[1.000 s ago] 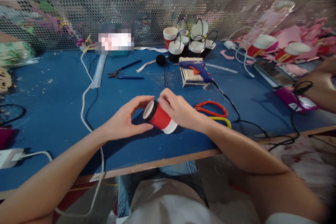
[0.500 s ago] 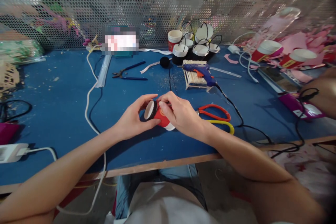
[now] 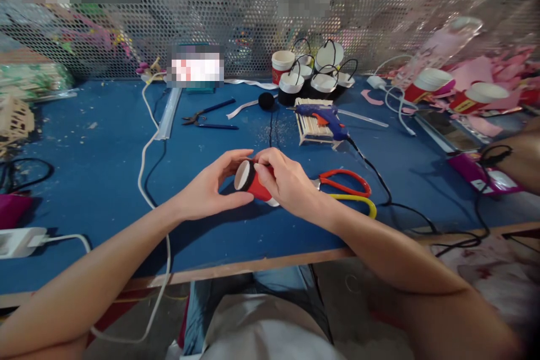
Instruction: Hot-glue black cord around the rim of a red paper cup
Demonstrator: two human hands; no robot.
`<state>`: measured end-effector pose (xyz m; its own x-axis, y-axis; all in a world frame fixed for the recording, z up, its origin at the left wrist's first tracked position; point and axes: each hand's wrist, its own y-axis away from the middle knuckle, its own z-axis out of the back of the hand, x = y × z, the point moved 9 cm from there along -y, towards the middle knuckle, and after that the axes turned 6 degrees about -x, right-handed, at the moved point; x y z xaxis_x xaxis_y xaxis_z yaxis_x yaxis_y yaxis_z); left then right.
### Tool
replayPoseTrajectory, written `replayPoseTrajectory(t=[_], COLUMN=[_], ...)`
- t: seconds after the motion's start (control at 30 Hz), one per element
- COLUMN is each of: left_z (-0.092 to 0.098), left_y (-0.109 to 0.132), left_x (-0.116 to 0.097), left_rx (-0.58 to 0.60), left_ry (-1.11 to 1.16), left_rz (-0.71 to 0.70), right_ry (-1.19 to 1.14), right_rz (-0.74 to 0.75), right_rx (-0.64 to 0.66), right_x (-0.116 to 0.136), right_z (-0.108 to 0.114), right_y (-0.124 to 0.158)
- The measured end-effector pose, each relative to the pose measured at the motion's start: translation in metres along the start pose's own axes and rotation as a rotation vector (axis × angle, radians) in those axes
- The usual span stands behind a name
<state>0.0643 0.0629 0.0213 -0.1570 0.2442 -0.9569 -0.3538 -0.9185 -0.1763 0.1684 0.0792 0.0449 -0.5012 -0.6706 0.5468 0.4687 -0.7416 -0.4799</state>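
Observation:
A red paper cup (image 3: pixel 258 188) with a black band round its white-lined mouth lies tilted on its side between my hands, the mouth facing left. My right hand (image 3: pixel 287 180) grips it from the right, thumb and fingers pinched near the band. My left hand (image 3: pixel 211 185) curves round the mouth end with thumb and fingers stretched apart; the thumb tip is at the cup's lower side, and some fingertips are hidden behind the cup. Scissors (image 3: pixel 343 183) with one red and one yellow handle lie beside my right wrist.
A blue glue gun (image 3: pixel 318 112) rests on a small stick rack, its cord running right. Pliers (image 3: pixel 208 115), a black ball (image 3: pixel 266 101) and several handled cups (image 3: pixel 323 83) lie beyond. A white cable (image 3: pixel 141 180) crosses at left. Another person's arm (image 3: pixel 512 154) is at right.
The cup has turned in my right hand, so the round emblem on its side no longer shows. My left hand has drawn slightly left and its fingers have loosened.

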Motion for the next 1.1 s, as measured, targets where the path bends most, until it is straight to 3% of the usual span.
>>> replayPoseTrajectory(t=[0.17, 0.5, 0.67, 0.9, 1.0, 1.1], left_z=[0.007, 0.013, 0.021, 0.034, 0.035, 0.033], left_y=[-0.003, -0.001, 0.000, 0.000, 0.001, 0.003], left_x=[0.003, 0.001, -0.010, -0.022, -0.029, -0.035], left_rx=[-0.064, -0.124, -0.212, -0.290, -0.307, -0.309], left_ry=[0.013, -0.189, -0.329, -0.565, -0.650, -0.719], left_rz=[0.061, 0.027, -0.097, -0.222, -0.247, -0.271], right_ry=[-0.001, 0.017, 0.091, 0.038, -0.002, 0.156], right_rz=[0.004, 0.043, 0.071, -0.080, -0.177, -0.304], right_rx=[0.013, -0.008, -0.168, -0.147, -0.268, -0.389], right_x=[0.001, 0.005, 0.007, -0.005, -0.025, -0.061], right_z=[-0.002, 0.003, 0.036, 0.065, 0.097, 0.134], right_y=[-0.001, -0.001, -0.002, -0.003, -0.010, -0.019])
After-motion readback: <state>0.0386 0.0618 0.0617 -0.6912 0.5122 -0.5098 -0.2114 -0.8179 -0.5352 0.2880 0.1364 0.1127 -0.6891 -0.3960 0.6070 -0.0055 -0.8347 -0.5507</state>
